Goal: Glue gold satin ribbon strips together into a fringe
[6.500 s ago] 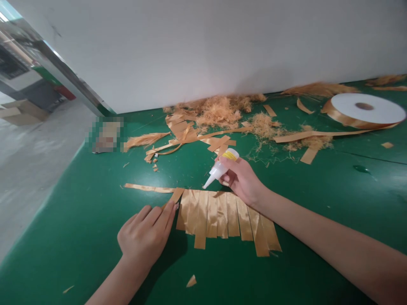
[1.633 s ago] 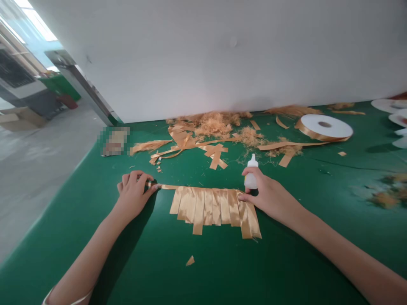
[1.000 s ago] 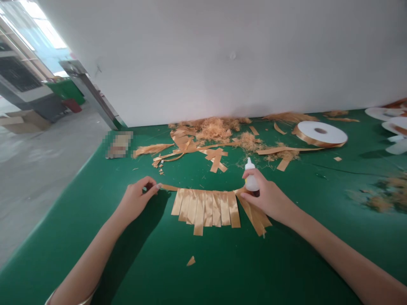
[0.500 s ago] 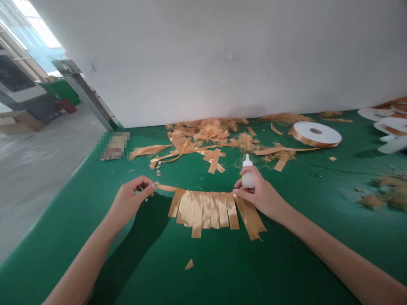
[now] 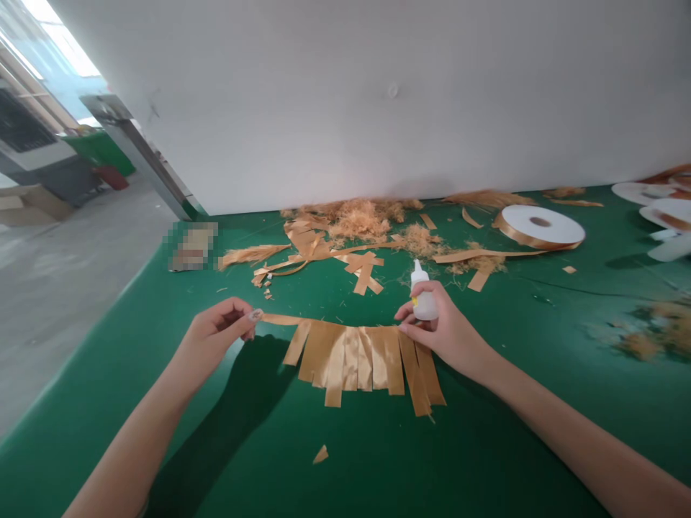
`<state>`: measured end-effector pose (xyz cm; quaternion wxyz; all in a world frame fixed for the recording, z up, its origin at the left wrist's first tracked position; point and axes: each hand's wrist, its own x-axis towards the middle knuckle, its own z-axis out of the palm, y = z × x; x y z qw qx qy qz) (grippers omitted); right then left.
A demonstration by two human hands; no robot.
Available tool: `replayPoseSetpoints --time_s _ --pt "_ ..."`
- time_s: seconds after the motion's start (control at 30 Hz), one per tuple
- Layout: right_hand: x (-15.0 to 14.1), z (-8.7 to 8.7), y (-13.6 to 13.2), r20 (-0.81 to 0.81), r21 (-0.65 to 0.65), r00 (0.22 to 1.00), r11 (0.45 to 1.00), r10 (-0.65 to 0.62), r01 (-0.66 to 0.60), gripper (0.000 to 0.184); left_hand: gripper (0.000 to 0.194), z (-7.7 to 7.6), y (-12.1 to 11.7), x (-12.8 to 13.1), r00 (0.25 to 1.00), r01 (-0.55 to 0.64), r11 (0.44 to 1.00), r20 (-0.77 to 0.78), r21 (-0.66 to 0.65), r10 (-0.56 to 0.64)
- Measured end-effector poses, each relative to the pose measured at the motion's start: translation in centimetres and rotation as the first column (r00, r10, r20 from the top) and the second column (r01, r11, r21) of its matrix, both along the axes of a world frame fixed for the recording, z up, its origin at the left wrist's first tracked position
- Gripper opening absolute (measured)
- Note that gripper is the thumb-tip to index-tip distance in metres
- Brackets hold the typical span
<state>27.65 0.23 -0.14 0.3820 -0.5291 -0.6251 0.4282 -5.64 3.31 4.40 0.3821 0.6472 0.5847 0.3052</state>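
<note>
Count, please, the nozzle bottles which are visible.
1: a white nozzle bottle, nozzle upward, in the right grip, near the right end of the ribbon fringe. Others could be hidden.

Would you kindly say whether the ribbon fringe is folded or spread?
Spread: the ribbon fringe shows its strips side by side below a narrow band.

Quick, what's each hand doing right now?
Left hand: closed, pinching one end of a narrow gold satin ribbon.
Right hand: closed, holding a small white plastic bottle and the ribbon's fringed part.
</note>
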Motion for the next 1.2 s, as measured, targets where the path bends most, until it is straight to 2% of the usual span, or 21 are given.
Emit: replayPoseSetpoints --time_s 0.17,0.37,0.47,0.53,0.6,0.67,0.7,0.77,0.83,0.9,1.0,1.1,1.2 --pt "0.0 0.3 -0.2 0.033 0.041 0.999 0.999 0.000 -0.001 0.033 0.026 -0.5 0.0 -0.2 0.999 -0.007 0.999 0.047 -0.042 0.009" --pt "0.7 0.3 -0.9 -0.018 0.102 1.000 0.995 -0.017 0.018 0.031 0.029 -0.8 -0.4 -0.1 0.991 -0.033 0.995 0.127 -0.095 0.045" --pt "1.6 0.4 -1.4 -0.049 0.092 0.999 0.996 -0.017 0.021 0.030 0.032 -0.6 -0.8 -0.2 0.994 0.056 0.983 0.106 -0.178 -0.037" --pt "2.5 0.6 -1.7 -0.051 0.054 0.999 0.999 -0.007 0.010 0.028 0.033 -0.5 -1.2 -0.2 0.978 0.206 0.934 0.083 -0.291 -0.190" --pt "3.5 0.8 -1.8 -0.017 0.010 1.000 1.000 0.009 -0.009 0.025 0.030 -0.4 -1.5 0.2 0.933 0.354 0.840 0.091 -0.411 -0.349" --pt "4.6 1.0 -1.6 0.035 -0.019 0.999 1.000 0.018 -0.017 0.024 0.026 -0.3 -1.7 0.7 0.892 0.434 0.761 0.115 -0.483 -0.436" --pt "5.1 1.0 -1.3 0.060 -0.023 0.998 1.000 0.019 -0.017 0.024 0.024 -0.3 -1.6 1.0 0.884 0.447 0.743 0.122 -0.498 -0.451" --pt "5.8 1.0 -0.7 0.103 -0.017 0.995 1.000 0.015 -0.013 0.026 0.022 -0.3 -1.5 1.6 0.889 0.439 0.748 0.120 -0.498 -0.442" --pt "6.2 0.9 0.1 0.138 -0.009 0.990 1.000 0.011 -0.010 0.028 0.021 -0.5 -1.0 2.0 0.909 0.402 0.781 0.107 -0.478 -0.402" --pt "6.1 0.7 0.9 0.163 -0.002 0.987 1.000 -0.001 0.001 0.030 0.021 -0.8 -0.5 2.2 0.927 0.365 0.813 0.097 -0.453 -0.362" --pt "5.6 0.3 1.9 0.228 -0.009 0.974 1.000 -0.009 0.011 0.031 0.021 -1.4 0.2 2.2 0.933 0.342 0.829 0.059 -0.442 -0.354" --pt "5.1 -0.3 2.2 0.329 -0.022 0.944 1.000 0.011 -0.004 0.031 0.022 -2.0 0.4 2.1 0.933 0.322 0.842 -0.005 -0.433 -0.359" --pt "4.9 -0.6 1.9 0.464 0.037 0.885 0.999 -0.042 0.028 0.030 0.023 -2.4 0.0 2.3 0.933 0.298 0.874 -0.076 -0.383 -0.351"
